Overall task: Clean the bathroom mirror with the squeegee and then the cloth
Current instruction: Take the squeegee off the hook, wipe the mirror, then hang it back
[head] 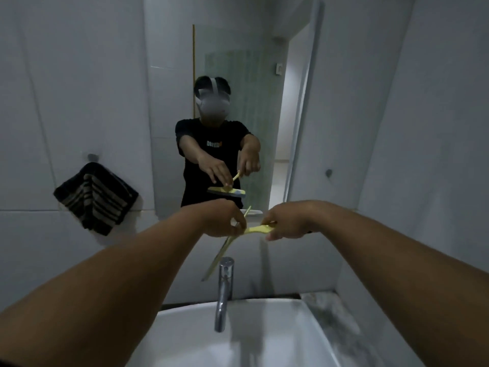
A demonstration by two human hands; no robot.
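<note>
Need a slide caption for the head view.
Both hands hold yellow squeegee below mirror, above faucet.

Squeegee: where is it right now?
Head view, centre: the yellow squeegee is held between the left hand and right hand, above the tap, below the mirror.

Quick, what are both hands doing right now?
Left hand: holding the yellow squeegee near its blade.
Right hand: holding the squeegee's handle.

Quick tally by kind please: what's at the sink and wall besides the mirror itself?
Squeegee, yellow, held by left hand and right hand: 1
Striped cloth hanging on the wall: 1
Tap: 1
Basin: 1
Wall hooks: 2
Total: 6
</note>
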